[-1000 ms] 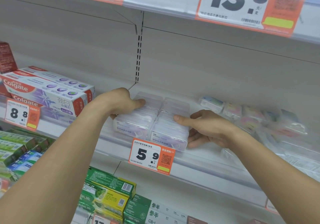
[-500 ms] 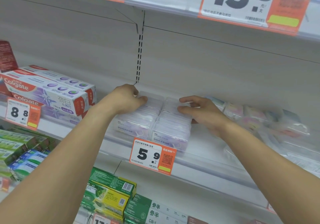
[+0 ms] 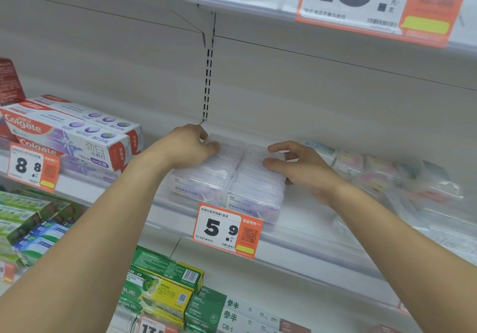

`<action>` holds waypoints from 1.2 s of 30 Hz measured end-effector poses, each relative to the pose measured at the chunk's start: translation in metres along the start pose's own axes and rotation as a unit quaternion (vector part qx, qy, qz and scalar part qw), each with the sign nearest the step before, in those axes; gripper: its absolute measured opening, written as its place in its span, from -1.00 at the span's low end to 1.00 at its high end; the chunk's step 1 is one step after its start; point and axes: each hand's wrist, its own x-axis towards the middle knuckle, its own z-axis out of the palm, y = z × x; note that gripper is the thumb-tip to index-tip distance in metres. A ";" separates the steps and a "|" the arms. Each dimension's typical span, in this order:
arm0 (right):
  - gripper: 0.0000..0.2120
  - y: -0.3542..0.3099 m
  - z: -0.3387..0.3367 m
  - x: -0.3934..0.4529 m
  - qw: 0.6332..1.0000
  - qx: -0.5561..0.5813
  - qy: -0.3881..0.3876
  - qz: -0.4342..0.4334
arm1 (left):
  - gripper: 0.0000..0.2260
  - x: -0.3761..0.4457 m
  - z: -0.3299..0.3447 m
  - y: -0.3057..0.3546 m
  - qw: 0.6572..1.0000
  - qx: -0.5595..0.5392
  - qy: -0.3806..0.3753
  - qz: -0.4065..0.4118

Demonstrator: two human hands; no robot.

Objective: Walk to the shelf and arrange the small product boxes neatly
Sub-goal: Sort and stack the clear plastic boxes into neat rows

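Two rows of clear plastic floss-pick boxes stand side by side on the white shelf (image 3: 304, 245), the left row (image 3: 198, 185) and the right row (image 3: 255, 193). My left hand (image 3: 188, 147) grips the back of the left row, fingers curled over its far boxes. My right hand (image 3: 296, 165) rests on the top and right side of the right row, thumb along the top and fingers bent around the back boxes. Both rows run straight back from the front lip.
Colgate toothpaste cartons (image 3: 74, 136) are stacked left of the rows. Loose pastel-coloured clear boxes (image 3: 374, 175) lie jumbled to the right. A 5.9 price tag (image 3: 227, 229) hangs on the shelf lip. Green and yellow cartons (image 3: 165, 288) fill the shelf below.
My right hand rose from the right row's side up onto its top and back. My left hand slid further back along the left row.
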 end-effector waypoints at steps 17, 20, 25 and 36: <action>-0.83 -0.008 -0.091 -0.076 0.953 -0.134 0.257 -0.093 | -0.85 -0.040 -0.005 0.086 0.946 -0.148 0.157 0.242; -0.88 0.013 -0.116 -0.115 0.928 -0.275 0.243 -0.056 | -0.88 -0.063 0.027 0.142 0.929 -0.127 0.070 0.342; -0.10 0.056 -0.156 -0.145 0.891 -0.422 0.090 0.143 | -0.54 -0.078 0.097 0.186 0.922 0.112 -0.133 0.346; 0.05 0.083 -0.172 -0.110 0.892 -0.422 0.043 0.160 | -0.32 -0.059 0.154 0.202 0.947 0.165 -0.140 0.237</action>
